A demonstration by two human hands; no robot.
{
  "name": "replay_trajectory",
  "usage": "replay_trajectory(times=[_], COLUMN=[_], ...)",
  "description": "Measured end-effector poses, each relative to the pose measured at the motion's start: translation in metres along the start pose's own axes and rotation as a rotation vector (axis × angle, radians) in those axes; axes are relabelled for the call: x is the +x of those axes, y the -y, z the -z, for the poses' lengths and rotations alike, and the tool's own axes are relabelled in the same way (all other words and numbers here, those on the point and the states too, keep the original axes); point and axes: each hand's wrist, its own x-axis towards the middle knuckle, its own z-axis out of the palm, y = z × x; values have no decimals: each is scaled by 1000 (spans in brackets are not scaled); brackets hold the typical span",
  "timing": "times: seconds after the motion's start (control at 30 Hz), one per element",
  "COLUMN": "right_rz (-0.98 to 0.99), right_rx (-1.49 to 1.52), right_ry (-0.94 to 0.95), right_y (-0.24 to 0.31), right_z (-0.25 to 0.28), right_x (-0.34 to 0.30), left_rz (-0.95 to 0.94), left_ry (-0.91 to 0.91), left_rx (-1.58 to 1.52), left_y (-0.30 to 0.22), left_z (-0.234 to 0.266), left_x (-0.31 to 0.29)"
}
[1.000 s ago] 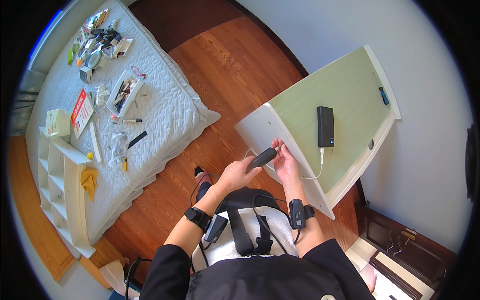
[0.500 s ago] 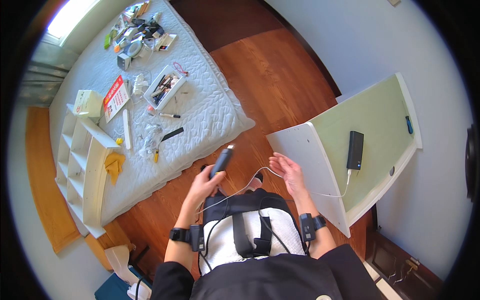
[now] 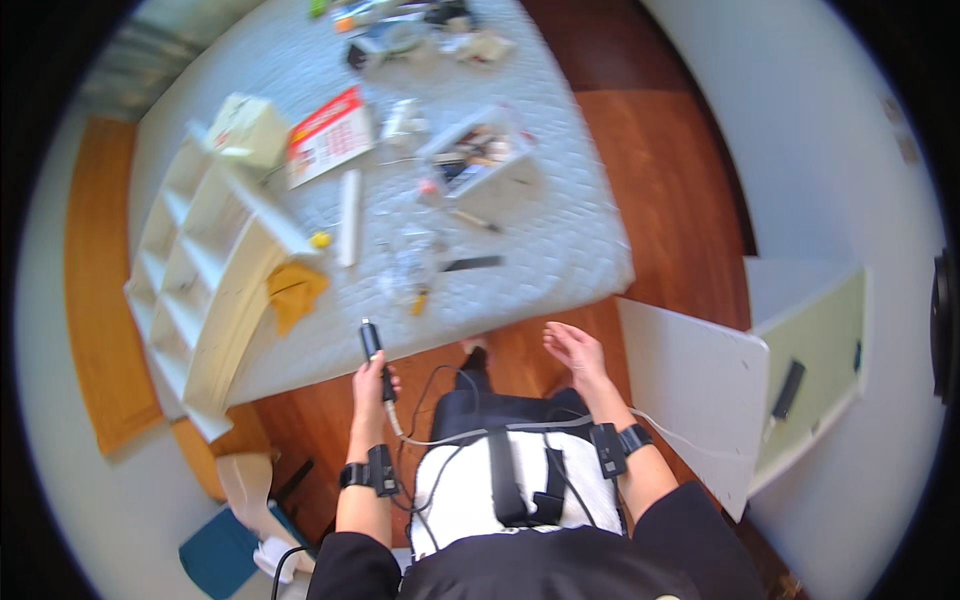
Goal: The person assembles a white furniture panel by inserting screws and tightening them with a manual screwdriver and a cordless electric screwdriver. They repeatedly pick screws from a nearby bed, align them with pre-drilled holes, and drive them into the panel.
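My left hand [image 3: 372, 385] is closed around a black cylindrical tool [image 3: 374, 345], held upright with its short metal tip pointing away from me. A pale cable [image 3: 480, 433] joins the tool's lower end and runs across my lap toward the right. My right hand [image 3: 575, 352] is raised, its fingers stretched out and nothing visible in it. The cable passes by my right forearm toward a black power bank [image 3: 788, 390] on the green panel [image 3: 820, 370] of a white piece of furniture; its far end is too blurred to make out.
Ahead is a quilted mattress [image 3: 560, 240] bearing a white box of small items [image 3: 478, 155], a clear plastic bag [image 3: 410, 262] and a yellow cloth [image 3: 296, 292]. A white shelf unit [image 3: 205, 270] leans at left. A white board [image 3: 700, 390] stands at right.
The view has swung toward the right, so the bed and the panel sit differently. My left hand has turned the tool more upright, and the cable at its lower end now shows.
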Motion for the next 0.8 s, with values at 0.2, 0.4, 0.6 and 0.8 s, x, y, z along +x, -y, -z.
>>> replay_trajectory(times=[0.2, 0.4, 0.6, 0.8], right_rz=[-112, -139, -126, -248], right_rx=[-112, -360, -527, -370], right_ry=[-5, -105, 19, 309], right_y=[-18, -49, -66, -64], right_z=[-57, -103, -162, -229], right_x=[87, 180, 217, 214], left_rz=[-37, -3, 403, 390], left_ry=[-72, -129, -16, 234], left_rx=[129, 23, -369, 412], left_y=[4, 22, 47, 37], left_z=[32, 33, 4, -27], left_x=[55, 134, 191, 192])
